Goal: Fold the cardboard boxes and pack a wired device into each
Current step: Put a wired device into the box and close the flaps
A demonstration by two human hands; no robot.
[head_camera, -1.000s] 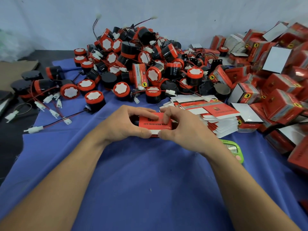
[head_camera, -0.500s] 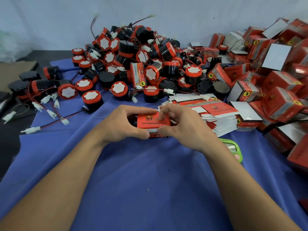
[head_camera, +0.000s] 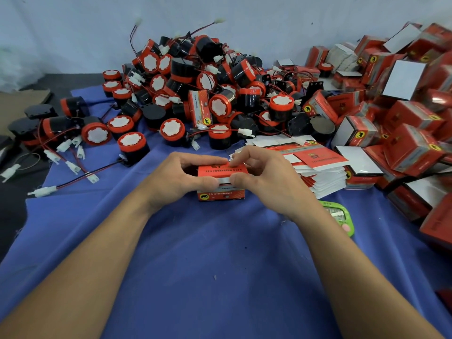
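Note:
A small red cardboard box (head_camera: 221, 184) stands on the blue cloth (head_camera: 208, 265) at the centre, its red top flap folded down over a white strip. My left hand (head_camera: 182, 178) grips its left side, thumb on the front. My right hand (head_camera: 263, 178) holds its right side, fingertips pressing on the top flap. What is inside the box is hidden. A heap of black-and-red wired devices (head_camera: 195, 94) with white connectors lies behind. A stack of flat box blanks (head_camera: 315, 167) sits just right of my right hand.
Many folded red boxes (head_camera: 403, 113) are piled along the right side up to the wall. A green object (head_camera: 338, 216) lies by my right wrist. Loose devices and wires (head_camera: 73, 148) spread to the left, near the cloth's edge.
The box has turned from a flat-looking face to an upright box with its front panel showing. Both hands shifted slightly, and the top flap now lies folded down.

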